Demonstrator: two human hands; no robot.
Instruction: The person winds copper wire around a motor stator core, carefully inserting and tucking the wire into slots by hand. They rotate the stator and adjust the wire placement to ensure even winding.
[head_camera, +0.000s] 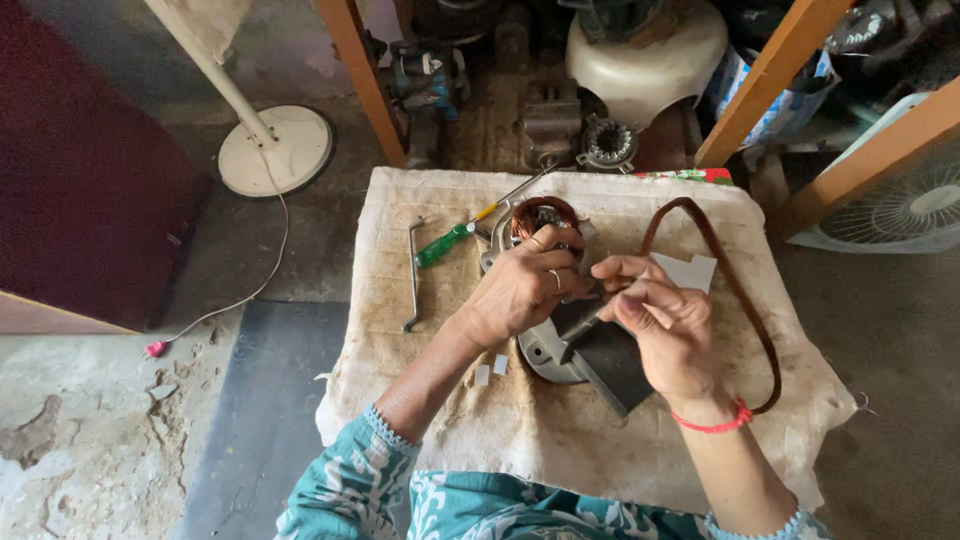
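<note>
A motor stator with copper windings (540, 215) sits in a grey metal housing (545, 350) on a cloth-covered work surface (440, 400). My left hand (525, 285), with rings on two fingers, grips the stator from above. My right hand (660, 325), with a red thread at the wrist, pinches a thin dark tool whose tip points toward the stator. A dark flat sheet (615, 365) lies under my right hand. A small white paper piece (690, 270) rests just beyond it.
A green-handled screwdriver (445, 243) and a bent metal rod (413, 275) lie left of the stator. A brown belt loop (730, 280) curves on the right. Small white scraps (490, 370) lie near the housing. A fan base (275, 150), motor parts and a fan grille (915, 205) surround the surface.
</note>
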